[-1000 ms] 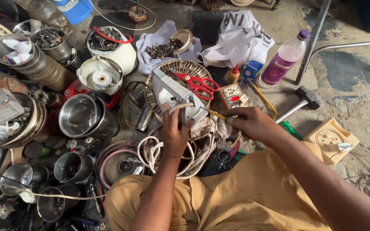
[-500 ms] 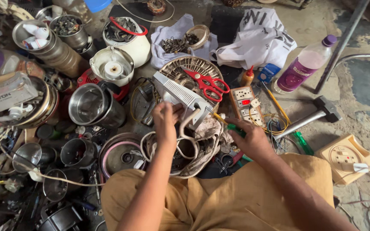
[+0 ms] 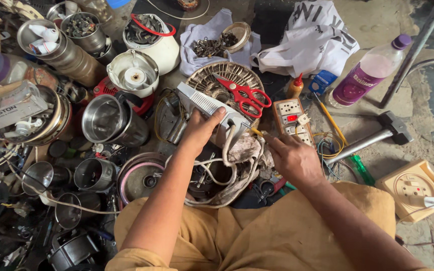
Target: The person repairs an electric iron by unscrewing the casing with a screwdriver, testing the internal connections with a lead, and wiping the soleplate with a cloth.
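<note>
- Right now I am holding a white ribbed appliance part point(image 3: 212, 108) in the middle of the scene, just above my lap, with a tangle of white cord point(image 3: 227, 170) under it.
- My left hand point(image 3: 199, 131) is wrapped around the near end of it, thumb on top, gripping it firmly.
- My right hand point(image 3: 290, 158) is closed around a small tool with a yellow tip point(image 3: 255, 132). The tip touches the right end of the white part, or sits just beside it; I cannot tell which.
- I think I am in the middle of working on that end with the tool. The next move calls for a steady left hand, so the part does not twist, and a small, careful push with the tool.
- Its long side runs from far left to near right. The ribbed end points to the far left, and the plain end points at my right hand.
- Just past it, farther away, red scissors point(image 3: 244, 95) lie on a round slotted disc point(image 3: 222, 80).
- To the right sits a white power strip point(image 3: 291, 116) with a red light, near my right hand.
- To the left stands a shiny steel jar point(image 3: 109, 120).
- Far right on the floor lie a hammer point(image 3: 377, 133) and a purple bottle point(image 3: 365, 73), well apart from my hands.
</note>
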